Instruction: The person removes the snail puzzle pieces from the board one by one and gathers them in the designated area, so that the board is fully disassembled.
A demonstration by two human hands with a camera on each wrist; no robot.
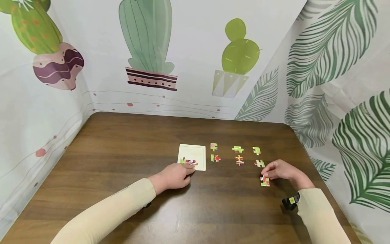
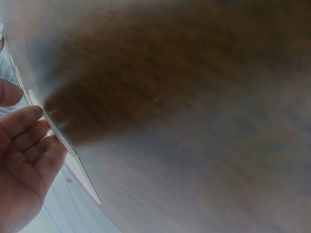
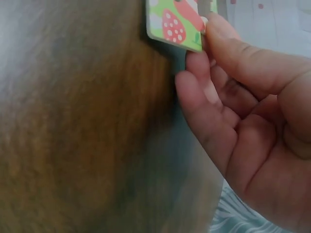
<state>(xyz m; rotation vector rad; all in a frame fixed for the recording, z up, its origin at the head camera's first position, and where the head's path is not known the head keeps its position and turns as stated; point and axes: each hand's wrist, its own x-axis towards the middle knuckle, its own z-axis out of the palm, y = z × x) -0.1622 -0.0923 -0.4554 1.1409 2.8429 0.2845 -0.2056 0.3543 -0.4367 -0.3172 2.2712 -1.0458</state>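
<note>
In the head view, my right hand point(image 1: 281, 170) pinches a jigsaw puzzle piece point(image 1: 265, 182) at the right of the table. The right wrist view shows that puzzle piece point(image 3: 174, 24) between thumb and fingertips, green with a pink, white-dotted shape. My left hand point(image 1: 174, 176) rests its fingertips on the lower part of a cream puzzle board point(image 1: 193, 151). Coloured pieces point(image 1: 184, 160) lie along the board's lower side, partly hidden under the fingers. Seen from the left wrist, the fingers of the left hand point(image 2: 24, 160) lie extended along the board's edge point(image 2: 87, 179).
Right of the board, loose puzzle pieces lie in two rows: a purple-and-green one point(image 1: 214, 146), a red-and-green one point(image 1: 215, 158), an orange one point(image 1: 239, 160) and several green ones, one point(image 1: 259, 163) beside my right hand. The brown table point(image 1: 137, 135) meets a printed wall covering point(image 1: 195, 84) behind.
</note>
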